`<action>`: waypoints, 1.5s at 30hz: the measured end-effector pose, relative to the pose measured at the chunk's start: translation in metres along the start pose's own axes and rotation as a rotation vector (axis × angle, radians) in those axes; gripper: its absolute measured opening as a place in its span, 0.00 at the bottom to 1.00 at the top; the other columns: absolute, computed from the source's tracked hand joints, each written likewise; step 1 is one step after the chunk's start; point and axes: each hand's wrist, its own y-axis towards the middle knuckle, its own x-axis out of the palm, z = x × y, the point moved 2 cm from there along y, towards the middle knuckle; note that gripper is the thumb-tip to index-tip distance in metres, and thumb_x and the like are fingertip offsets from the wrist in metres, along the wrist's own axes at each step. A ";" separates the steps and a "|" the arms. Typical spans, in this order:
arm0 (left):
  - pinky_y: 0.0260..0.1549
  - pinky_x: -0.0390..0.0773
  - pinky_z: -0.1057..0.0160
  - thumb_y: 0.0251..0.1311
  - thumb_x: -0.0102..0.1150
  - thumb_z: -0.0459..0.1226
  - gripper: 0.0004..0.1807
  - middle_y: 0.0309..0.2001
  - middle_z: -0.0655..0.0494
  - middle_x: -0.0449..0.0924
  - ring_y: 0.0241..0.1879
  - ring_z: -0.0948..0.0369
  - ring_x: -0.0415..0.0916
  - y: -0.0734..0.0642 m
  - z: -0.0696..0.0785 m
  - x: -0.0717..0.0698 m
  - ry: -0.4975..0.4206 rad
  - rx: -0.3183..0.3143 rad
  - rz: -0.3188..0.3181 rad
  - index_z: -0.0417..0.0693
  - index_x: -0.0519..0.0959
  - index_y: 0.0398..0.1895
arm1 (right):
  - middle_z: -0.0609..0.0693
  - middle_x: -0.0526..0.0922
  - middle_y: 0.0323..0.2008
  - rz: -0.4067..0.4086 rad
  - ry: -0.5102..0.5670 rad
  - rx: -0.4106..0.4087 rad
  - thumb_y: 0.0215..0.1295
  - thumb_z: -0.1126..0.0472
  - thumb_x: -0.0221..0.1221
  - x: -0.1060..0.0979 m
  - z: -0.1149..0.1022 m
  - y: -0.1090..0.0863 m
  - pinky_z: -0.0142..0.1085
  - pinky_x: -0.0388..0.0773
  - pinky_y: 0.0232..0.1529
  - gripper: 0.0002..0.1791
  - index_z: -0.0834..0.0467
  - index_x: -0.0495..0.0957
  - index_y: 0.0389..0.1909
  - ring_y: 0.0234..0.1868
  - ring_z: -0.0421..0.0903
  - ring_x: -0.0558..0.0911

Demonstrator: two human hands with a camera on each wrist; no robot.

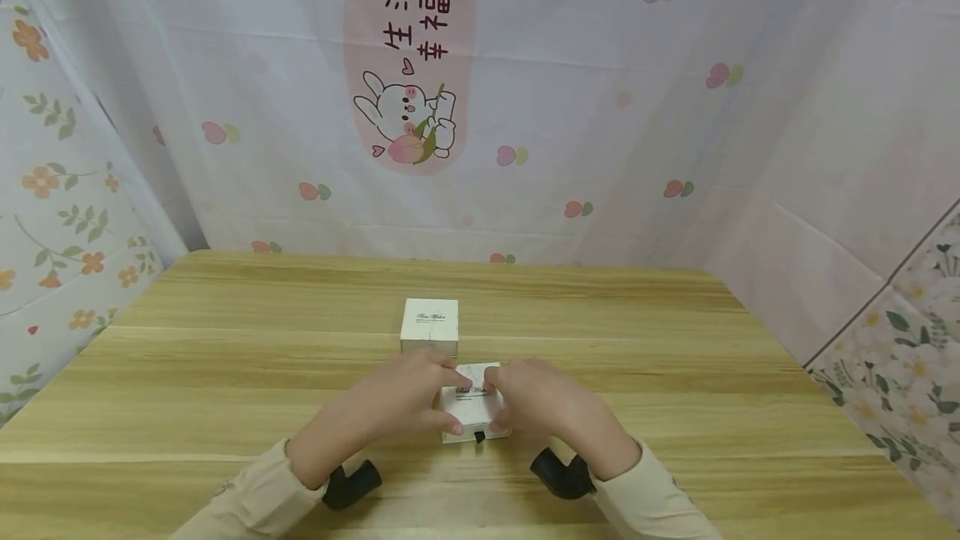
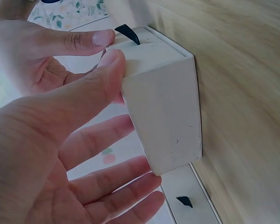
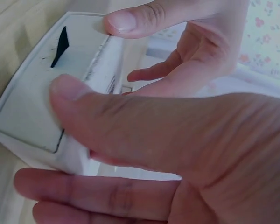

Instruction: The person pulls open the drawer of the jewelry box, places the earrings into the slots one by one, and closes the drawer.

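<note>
A small white drawer box point(image 1: 472, 412) with dark script lettering on its lid sits on the table, its black pull tab point(image 1: 480, 437) facing me. My left hand point(image 1: 408, 394) holds it from the left, thumb at the front edge and index finger over the top. From the right, my right hand point(image 1: 542, 401) grips the same box, with its thumb on the front face in the right wrist view. That front panel point(image 3: 30, 107) appears flush with the sleeve. Just behind and slightly left stands a second white box point(image 1: 430, 322) with similar lettering; its black tab point(image 2: 184, 201) shows in the left wrist view.
The wooden table point(image 1: 637, 332) extends around both boxes. A white curtain point(image 1: 600, 107) with printed fruit and a rabbit hangs behind its far edge, and floral cloths hang at both sides. Black wrist mounts point(image 1: 352, 486) sit under the wrists.
</note>
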 end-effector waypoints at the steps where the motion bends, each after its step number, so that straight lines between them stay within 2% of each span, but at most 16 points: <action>1: 0.49 0.75 0.56 0.45 0.67 0.52 0.28 0.50 0.51 0.78 0.50 0.56 0.73 0.002 0.001 0.001 0.004 0.002 0.000 0.49 0.81 0.50 | 0.44 0.77 0.27 -0.007 0.011 0.014 0.46 0.56 0.71 -0.001 0.001 0.000 0.32 0.69 0.30 0.19 0.57 0.79 0.40 0.26 0.40 0.71; 5: 0.48 0.75 0.60 0.45 0.68 0.52 0.28 0.48 0.53 0.79 0.48 0.58 0.73 0.007 0.003 0.002 -0.001 0.017 -0.004 0.48 0.80 0.50 | 0.45 0.78 0.29 -0.029 0.040 0.053 0.46 0.58 0.71 -0.002 0.003 -0.002 0.34 0.70 0.30 0.19 0.58 0.79 0.40 0.27 0.41 0.71; 10: 0.47 0.75 0.62 0.46 0.67 0.51 0.28 0.47 0.54 0.78 0.46 0.60 0.73 0.013 0.003 0.003 -0.010 0.027 -0.013 0.47 0.80 0.50 | 0.45 0.79 0.31 -0.042 0.021 0.069 0.46 0.57 0.71 -0.003 0.006 -0.002 0.33 0.71 0.31 0.20 0.58 0.78 0.41 0.28 0.40 0.71; 19: 0.51 0.74 0.57 0.47 0.67 0.51 0.28 0.51 0.52 0.76 0.52 0.56 0.72 0.024 0.002 0.004 -0.037 -0.018 -0.069 0.49 0.79 0.52 | 0.44 0.78 0.30 -0.036 0.010 0.083 0.46 0.57 0.70 -0.004 0.010 0.000 0.32 0.71 0.29 0.20 0.58 0.77 0.39 0.26 0.39 0.71; 27: 0.52 0.73 0.56 0.47 0.67 0.51 0.27 0.51 0.53 0.77 0.52 0.55 0.72 0.036 0.000 0.002 0.010 -0.002 -0.079 0.51 0.80 0.51 | 0.45 0.78 0.29 -0.020 0.014 0.094 0.44 0.59 0.71 -0.005 0.016 0.007 0.34 0.73 0.33 0.18 0.59 0.77 0.36 0.27 0.40 0.72; 32: 0.54 0.71 0.54 0.48 0.66 0.53 0.27 0.51 0.53 0.78 0.53 0.55 0.73 0.042 -0.003 0.002 0.053 0.016 -0.086 0.51 0.80 0.51 | 0.46 0.78 0.30 -0.031 0.077 0.110 0.43 0.61 0.72 -0.006 0.022 0.011 0.36 0.74 0.36 0.18 0.59 0.77 0.35 0.29 0.42 0.73; 36: 0.55 0.70 0.51 0.47 0.66 0.53 0.27 0.52 0.55 0.78 0.54 0.56 0.72 0.046 -0.005 0.002 0.069 0.006 -0.088 0.53 0.80 0.51 | 0.46 0.77 0.29 -0.036 0.129 0.126 0.44 0.62 0.71 -0.007 0.027 0.014 0.38 0.73 0.36 0.17 0.58 0.76 0.36 0.30 0.44 0.73; 40: 0.55 0.69 0.47 0.47 0.66 0.53 0.27 0.52 0.55 0.78 0.54 0.55 0.72 0.050 -0.005 0.001 0.088 -0.002 -0.093 0.54 0.80 0.51 | 0.47 0.77 0.30 -0.043 0.137 0.142 0.46 0.62 0.71 -0.008 0.032 0.018 0.39 0.73 0.38 0.17 0.57 0.76 0.36 0.32 0.44 0.73; 45: 0.52 0.70 0.48 0.47 0.66 0.53 0.27 0.52 0.56 0.78 0.54 0.57 0.72 0.058 -0.008 0.001 0.124 -0.009 -0.096 0.56 0.80 0.51 | 0.47 0.78 0.33 -0.038 0.158 0.161 0.46 0.60 0.71 -0.009 0.039 0.025 0.40 0.74 0.40 0.17 0.55 0.76 0.37 0.33 0.44 0.73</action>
